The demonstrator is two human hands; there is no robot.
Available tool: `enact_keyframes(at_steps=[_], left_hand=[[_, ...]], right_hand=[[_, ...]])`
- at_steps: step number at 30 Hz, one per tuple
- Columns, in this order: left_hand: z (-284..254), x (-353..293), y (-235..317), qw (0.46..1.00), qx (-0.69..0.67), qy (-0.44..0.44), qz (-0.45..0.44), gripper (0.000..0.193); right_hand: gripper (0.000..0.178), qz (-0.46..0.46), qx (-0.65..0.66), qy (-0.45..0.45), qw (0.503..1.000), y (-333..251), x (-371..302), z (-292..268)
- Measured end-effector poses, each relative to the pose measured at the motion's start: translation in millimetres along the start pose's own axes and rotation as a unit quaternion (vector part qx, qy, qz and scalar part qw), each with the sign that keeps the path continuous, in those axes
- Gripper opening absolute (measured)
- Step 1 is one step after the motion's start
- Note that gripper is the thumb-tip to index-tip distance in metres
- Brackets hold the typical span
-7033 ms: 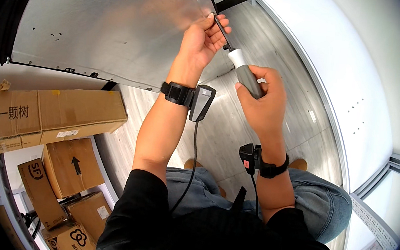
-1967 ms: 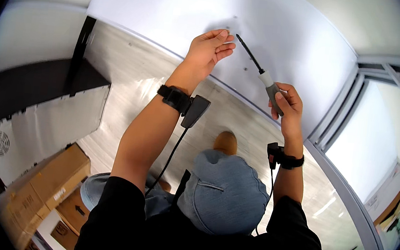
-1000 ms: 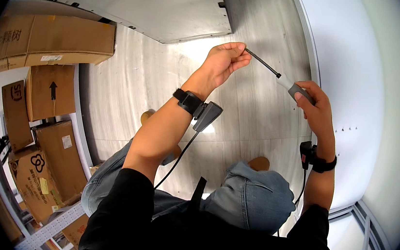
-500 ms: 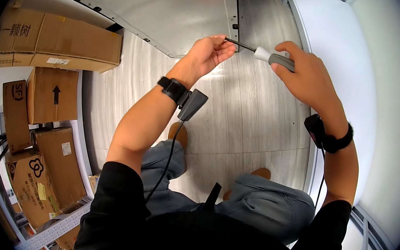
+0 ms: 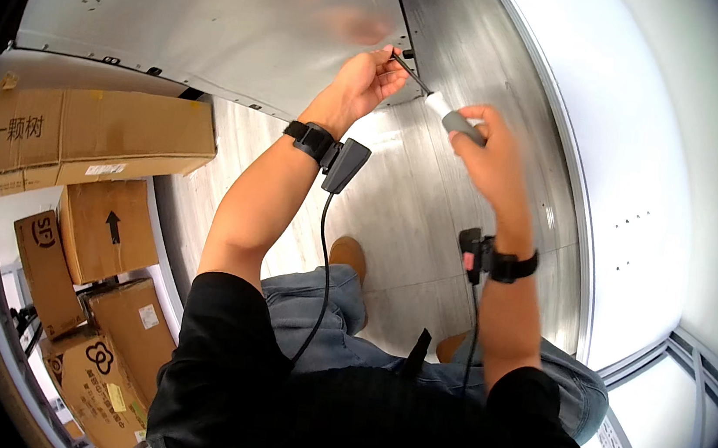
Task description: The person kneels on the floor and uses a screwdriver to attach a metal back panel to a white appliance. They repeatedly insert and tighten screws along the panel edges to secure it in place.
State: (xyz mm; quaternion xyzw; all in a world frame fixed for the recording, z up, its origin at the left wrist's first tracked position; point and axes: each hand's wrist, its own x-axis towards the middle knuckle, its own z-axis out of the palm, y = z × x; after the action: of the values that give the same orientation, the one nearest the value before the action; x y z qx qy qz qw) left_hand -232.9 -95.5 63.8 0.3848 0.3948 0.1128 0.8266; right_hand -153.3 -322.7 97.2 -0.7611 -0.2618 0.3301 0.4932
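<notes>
A screwdriver (image 5: pixel 461 126) with a grey and white handle and a dark shaft slants up to the left. My right hand (image 5: pixel 496 164), slightly blurred, grips the handle's rear end between thumb and fingers. At the shaft's far end, my left hand (image 5: pixel 363 84) pinches the tip between thumb and forefinger, its other fingers loosely curled. Whether a small screw is also in that pinch is hidden. Both hands are beside the right edge of a large silver metal panel (image 5: pixel 214 21), near a small black fitting (image 5: pixel 407 54) on that edge.
Cardboard boxes (image 5: pixel 136 135) fill a metal rack on the left, the top one jutting toward the panel. A white panel (image 5: pixel 643 184) with a metal frame stands along the right. Cables run from both wrist straps. My shoe (image 5: pixel 348 258) rests on the wood-look floor (image 5: pixel 411 229).
My right hand has moved left and nearer to me, so the screwdriver now slopes more steeply. The left hand stays at its tip, now closer to the black fitting. The view has shifted.
</notes>
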Motion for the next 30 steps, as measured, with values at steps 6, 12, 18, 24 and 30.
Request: enact_keyframes(at_steps=[6, 12, 18, 24, 30], left_hand=[[13.3, 2.6, -8.1, 0.997, 0.083, 0.008, 0.002, 0.018], [13.1, 3.9, 0.3, 0.988, 0.154, -0.025, 0.022, 0.022], [16.1, 7.3, 7.2, 0.989, 0.138, -0.018, 0.047, 0.024], [18.6, 10.2, 8.1, 0.992, 0.115, -0.007, 0.054, 0.021], [16.0, 12.5, 8.0, 0.991, 0.128, -0.013, 0.048, 0.024]], right_hand=[[0.032, 0.011, 0.196, 0.036, 0.98, 54.5, -13.7, 45.3], [0.032, 0.014, 0.3, 0.044, 0.953, 44.8, -28.6, 78.0], [0.033, -0.02, 0.278, 0.058, 0.959, 34.1, -19.2, 78.1], [0.032, -0.031, 0.251, 0.08, 0.964, 32.0, -16.4, 76.3], [0.031, -0.019, 0.237, 0.076, 0.968, 28.9, -15.5, 72.3]])
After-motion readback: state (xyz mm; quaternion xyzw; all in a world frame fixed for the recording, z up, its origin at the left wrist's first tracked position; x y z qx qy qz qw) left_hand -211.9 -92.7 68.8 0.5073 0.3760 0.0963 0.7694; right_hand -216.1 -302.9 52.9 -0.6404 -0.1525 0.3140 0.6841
